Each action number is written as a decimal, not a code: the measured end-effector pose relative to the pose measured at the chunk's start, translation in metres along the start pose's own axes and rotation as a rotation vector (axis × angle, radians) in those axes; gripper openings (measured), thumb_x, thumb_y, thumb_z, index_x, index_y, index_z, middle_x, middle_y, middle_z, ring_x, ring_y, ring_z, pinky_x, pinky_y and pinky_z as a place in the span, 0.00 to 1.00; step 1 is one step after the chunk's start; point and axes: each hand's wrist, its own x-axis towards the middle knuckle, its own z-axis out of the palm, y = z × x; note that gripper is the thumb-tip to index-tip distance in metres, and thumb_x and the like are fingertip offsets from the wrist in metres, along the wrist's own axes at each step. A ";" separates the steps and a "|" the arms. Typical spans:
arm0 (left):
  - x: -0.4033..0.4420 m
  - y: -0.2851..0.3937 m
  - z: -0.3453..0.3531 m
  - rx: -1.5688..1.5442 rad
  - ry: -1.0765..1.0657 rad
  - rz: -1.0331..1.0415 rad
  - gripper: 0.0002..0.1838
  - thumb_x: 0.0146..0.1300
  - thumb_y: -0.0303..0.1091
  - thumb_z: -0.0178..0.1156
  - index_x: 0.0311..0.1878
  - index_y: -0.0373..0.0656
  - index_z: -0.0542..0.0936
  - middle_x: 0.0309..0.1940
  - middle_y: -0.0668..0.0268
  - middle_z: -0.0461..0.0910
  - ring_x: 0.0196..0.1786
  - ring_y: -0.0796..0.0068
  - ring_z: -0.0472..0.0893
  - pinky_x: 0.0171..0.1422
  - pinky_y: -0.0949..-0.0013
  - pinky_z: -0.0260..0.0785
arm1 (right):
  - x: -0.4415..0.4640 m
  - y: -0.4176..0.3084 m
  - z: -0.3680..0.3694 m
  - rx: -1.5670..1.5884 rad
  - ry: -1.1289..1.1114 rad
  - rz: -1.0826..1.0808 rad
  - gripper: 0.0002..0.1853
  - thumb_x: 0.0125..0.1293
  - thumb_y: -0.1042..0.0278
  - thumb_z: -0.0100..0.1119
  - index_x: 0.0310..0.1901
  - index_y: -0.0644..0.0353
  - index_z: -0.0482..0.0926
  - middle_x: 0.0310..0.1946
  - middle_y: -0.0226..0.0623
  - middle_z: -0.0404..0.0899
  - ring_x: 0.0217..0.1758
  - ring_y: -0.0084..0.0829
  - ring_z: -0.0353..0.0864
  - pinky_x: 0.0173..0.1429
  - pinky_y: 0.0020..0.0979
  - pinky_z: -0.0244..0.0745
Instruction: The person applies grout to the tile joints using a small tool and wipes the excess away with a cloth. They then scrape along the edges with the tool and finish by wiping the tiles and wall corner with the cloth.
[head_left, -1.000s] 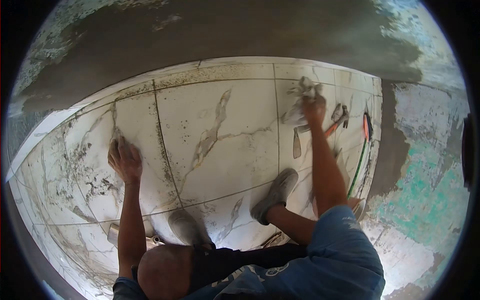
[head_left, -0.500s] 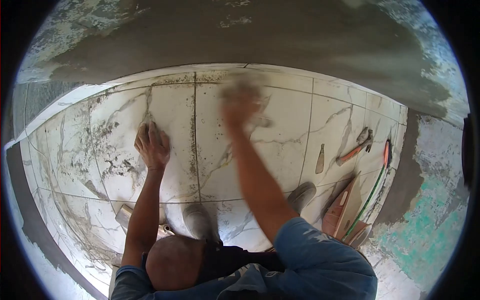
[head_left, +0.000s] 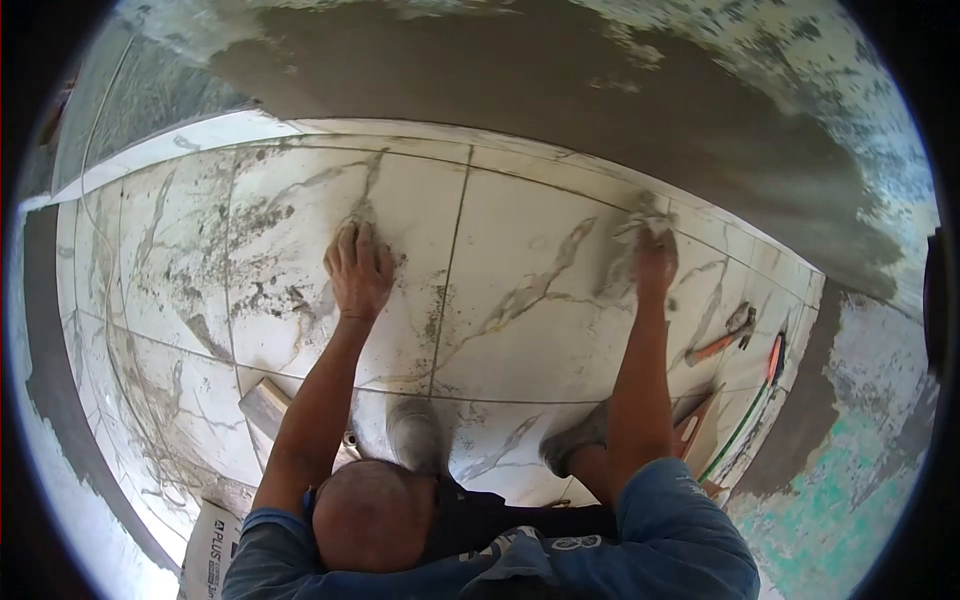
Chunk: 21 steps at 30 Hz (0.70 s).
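My left hand lies flat on a marble-patterned tile, its fingers slightly spread and pointing toward the wall. My right hand grips a crumpled greyish cloth and presses it on the tiles close to the wall's foot. Dark specks of dirt are scattered on the tiles around and left of my left hand. To the right of my right hand lies a hammer with an orange handle.
A tool with orange and green parts rests by the right edge. Wooden pieces lie near my right knee. A block, a printed carton and thin cord are at left. The plastered wall rises ahead.
My right hand with the cloth swept left along the wall's foot, then back right. The view has shifted left, and my right foot has moved back toward me. My left hand stays on the tile.
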 end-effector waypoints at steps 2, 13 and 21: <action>0.003 0.002 -0.001 -0.033 0.018 0.013 0.22 0.63 0.36 0.58 0.59 0.38 0.72 0.58 0.51 0.70 0.62 0.47 0.68 0.67 0.47 0.59 | 0.021 0.007 0.040 0.073 0.137 0.113 0.26 0.70 0.45 0.50 0.66 0.45 0.73 0.66 0.43 0.71 0.68 0.43 0.68 0.66 0.49 0.66; -0.025 -0.047 0.009 -0.410 0.427 -0.155 0.22 0.70 0.40 0.53 0.56 0.32 0.64 0.54 0.47 0.63 0.59 0.52 0.65 0.67 0.51 0.54 | -0.243 -0.309 0.215 0.328 -0.286 -1.092 0.20 0.57 0.67 0.62 0.52 0.38 0.82 0.53 0.36 0.82 0.53 0.43 0.80 0.55 0.50 0.72; -0.043 0.075 -0.058 -0.745 0.117 -0.190 0.24 0.55 0.29 0.66 0.55 0.36 0.72 0.59 0.48 0.66 0.64 0.48 0.65 0.69 0.49 0.56 | -0.165 -0.098 0.105 0.115 0.133 -0.669 0.21 0.70 0.61 0.59 0.61 0.61 0.76 0.61 0.47 0.75 0.62 0.38 0.76 0.63 0.44 0.72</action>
